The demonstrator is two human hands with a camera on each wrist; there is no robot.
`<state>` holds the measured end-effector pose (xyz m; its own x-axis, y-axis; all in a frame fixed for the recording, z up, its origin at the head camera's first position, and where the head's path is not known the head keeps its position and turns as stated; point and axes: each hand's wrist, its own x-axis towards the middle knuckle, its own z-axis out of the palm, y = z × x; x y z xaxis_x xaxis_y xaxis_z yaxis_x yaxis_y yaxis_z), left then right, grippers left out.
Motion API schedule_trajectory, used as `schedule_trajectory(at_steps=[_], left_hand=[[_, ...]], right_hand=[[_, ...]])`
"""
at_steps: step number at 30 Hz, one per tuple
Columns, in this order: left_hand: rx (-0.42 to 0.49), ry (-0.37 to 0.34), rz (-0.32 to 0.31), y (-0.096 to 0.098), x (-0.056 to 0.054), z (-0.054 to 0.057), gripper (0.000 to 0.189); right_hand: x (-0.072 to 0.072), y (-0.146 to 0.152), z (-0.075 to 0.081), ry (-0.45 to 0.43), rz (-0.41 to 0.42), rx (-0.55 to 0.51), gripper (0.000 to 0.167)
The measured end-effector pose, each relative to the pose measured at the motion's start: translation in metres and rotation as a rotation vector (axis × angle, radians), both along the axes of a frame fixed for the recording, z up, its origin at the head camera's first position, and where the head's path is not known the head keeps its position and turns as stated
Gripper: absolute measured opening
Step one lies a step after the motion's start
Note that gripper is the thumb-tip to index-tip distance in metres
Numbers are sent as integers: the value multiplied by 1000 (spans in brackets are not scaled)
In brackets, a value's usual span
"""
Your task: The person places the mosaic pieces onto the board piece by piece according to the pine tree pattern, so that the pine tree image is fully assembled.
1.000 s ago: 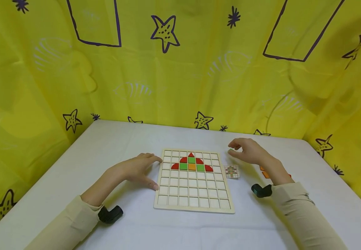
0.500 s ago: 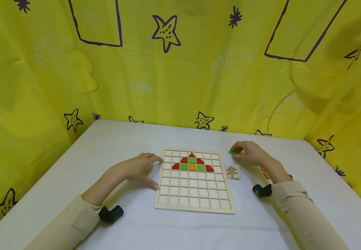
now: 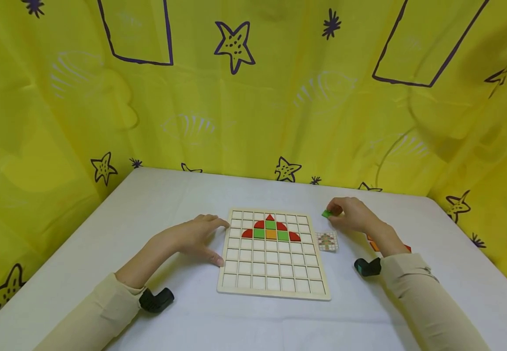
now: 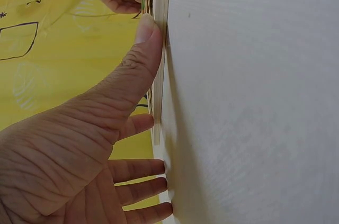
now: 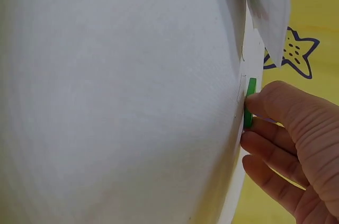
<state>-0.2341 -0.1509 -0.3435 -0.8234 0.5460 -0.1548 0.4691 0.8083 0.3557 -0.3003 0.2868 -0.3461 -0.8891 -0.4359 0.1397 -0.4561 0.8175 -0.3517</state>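
The wooden grid board (image 3: 258, 282) lies on the table with red, green and orange tiles (image 3: 271, 234) set in its upper cells. At its left edge, my left hand (image 3: 194, 239) is spread, thumb and index finger touching the frame. In the left wrist view the left hand (image 4: 79, 139) has its other fingers extended towards the tabletop. Right of the board, my right hand (image 3: 350, 214) pinches a small green tile (image 3: 326, 213) at table level. The right wrist view has the thumb against this green tile (image 5: 250, 102), the fingertips partly hidden behind it.
A small pattern card (image 3: 327, 241) with a printed tree lies against the board's right side. Orange and red tiles (image 3: 373, 244) are partly hidden under the right forearm. A yellow patterned curtain (image 3: 253, 107) hangs behind the white table (image 3: 183, 190).
My right hand has lowered slightly and the green tile shows more plainly at its fingertips. The left hand stays at the board's edge. The view has shifted a little.
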Motion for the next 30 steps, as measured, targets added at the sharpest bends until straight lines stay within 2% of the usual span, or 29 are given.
schedule_trajectory(at_steps=[5,12,21,30], left_hand=[[3,-3,-2,1,1,1,90],[10,-7,0,1,2,0,89],[-4,5,3,-1,1,1,90],[-1,6,-8,1,2,2,90]], right_hand=[[0,0,3,-24,-13,12,13],[4,6,6,-15,-14,7,14],[23,3,17,25,-5,-57,17],[39,-11,22,45,49,-89,15]])
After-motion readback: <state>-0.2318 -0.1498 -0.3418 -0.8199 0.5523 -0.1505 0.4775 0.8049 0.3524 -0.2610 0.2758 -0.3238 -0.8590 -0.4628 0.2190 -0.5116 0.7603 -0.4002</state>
